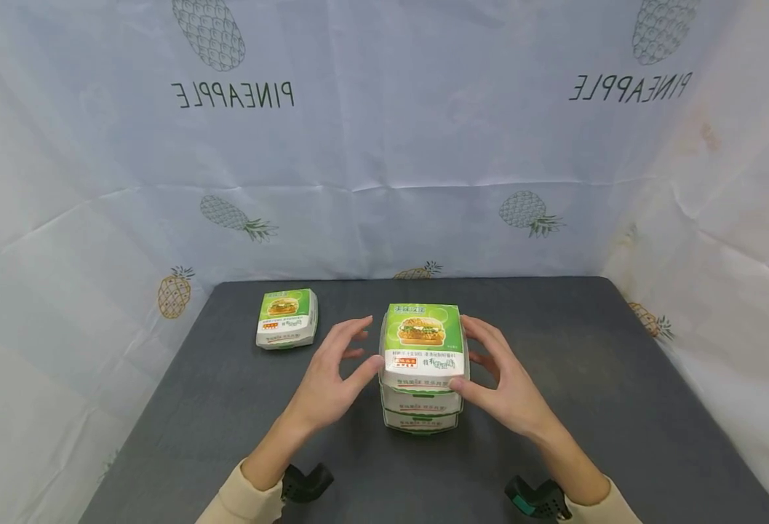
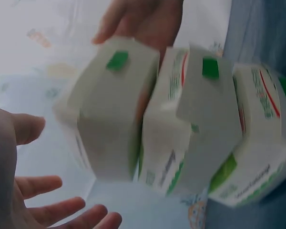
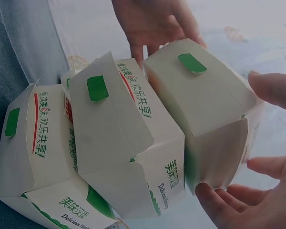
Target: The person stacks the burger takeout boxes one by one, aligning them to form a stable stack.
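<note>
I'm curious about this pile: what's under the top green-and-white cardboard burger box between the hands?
Beneath it: a white-fronted cardboard middle box, then a matching bottom box, which rests on the dark grey tabletop. Both tops are mostly covered; any contents are hidden.

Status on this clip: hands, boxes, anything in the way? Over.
Left hand open, clear of the burger-box stack. Right hand at top burger box, grip unclear. Stack three high; fourth burger box apart, far left. No obstruction visible.
</note>
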The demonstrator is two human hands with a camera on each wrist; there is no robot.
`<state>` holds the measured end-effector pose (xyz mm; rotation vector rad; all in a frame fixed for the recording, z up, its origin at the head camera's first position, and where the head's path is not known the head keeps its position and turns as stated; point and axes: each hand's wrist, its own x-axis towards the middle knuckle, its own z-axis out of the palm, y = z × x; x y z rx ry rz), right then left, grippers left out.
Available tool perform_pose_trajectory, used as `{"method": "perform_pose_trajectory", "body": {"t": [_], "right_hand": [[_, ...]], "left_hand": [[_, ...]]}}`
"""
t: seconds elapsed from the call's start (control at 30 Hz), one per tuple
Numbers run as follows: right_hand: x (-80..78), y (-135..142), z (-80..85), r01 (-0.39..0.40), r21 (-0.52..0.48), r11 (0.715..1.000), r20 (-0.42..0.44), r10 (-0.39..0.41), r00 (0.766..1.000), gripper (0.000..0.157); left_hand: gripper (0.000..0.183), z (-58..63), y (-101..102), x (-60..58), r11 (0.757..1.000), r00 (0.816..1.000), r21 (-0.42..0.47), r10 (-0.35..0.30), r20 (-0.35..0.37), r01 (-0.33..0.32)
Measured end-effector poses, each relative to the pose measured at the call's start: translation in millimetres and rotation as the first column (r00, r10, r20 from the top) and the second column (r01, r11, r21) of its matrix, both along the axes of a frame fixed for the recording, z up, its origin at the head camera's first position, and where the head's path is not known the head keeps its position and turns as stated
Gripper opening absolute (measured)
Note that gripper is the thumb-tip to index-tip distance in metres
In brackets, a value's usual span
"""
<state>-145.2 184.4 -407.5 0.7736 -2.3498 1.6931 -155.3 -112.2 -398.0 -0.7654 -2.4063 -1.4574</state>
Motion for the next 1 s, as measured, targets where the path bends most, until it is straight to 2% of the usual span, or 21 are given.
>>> {"method": "perform_pose_trajectory", "body": {"t": [0.23,0.37,0.47,0.6,0.7,0.83,0.93,1.0], "right_hand": [[1.5,0,0.2,0.001,0.006,1.000,0.008,-0.001,1.000,0.086],[1.2,0,0.5,0.000,-0.002,1.000,0.004,0.000,1.000,0.085],[0.9,0,0.5,0.000,-0.006,1.000,0.007,0.000,1.000,0.085],[0.3,0,0.6,0.001,-0.009,1.000,0.008,-0.001,1.000,0.085],[-0.3,0,0.9,0.000,-0.010,1.000,0.009,0.000,1.000,0.085],[-0.5,0,1.1,-0.003,-0.008,1.000,0.012,0.003,1.000,0.084],[-0.4,0,1.1,-0.005,-0.008,1.000,0.013,0.005,1.000,0.084],[-0.4,0,1.0,-0.007,-0.006,1.000,0.013,0.007,1.000,0.084]], "left_hand": [[0.047,-5.2,-29,-15.9,0.994,0.994,0.013,0.104,-0.013,-0.104],[0.044,-8.1,-46,-27.3,0.983,0.982,0.008,0.183,-0.045,-0.182],[0.040,-12.0,-58,-37.7,0.969,0.964,0.000,0.244,-0.106,-0.246],[0.036,-18.9,-76,-53.4,0.947,0.927,-0.012,0.310,-0.213,-0.320],[0.036,-23.1,-89,-62.3,0.927,0.899,-0.030,0.353,-0.260,-0.373],[0.041,-29.1,-106,-72.3,0.895,0.876,-0.066,0.414,-0.247,-0.441],[0.048,-34.0,-118,-78.8,0.876,0.873,-0.109,0.443,-0.205,-0.470],[0.054,-35.8,-124,-81.7,0.870,0.877,-0.141,0.449,-0.169,-0.473]]}}
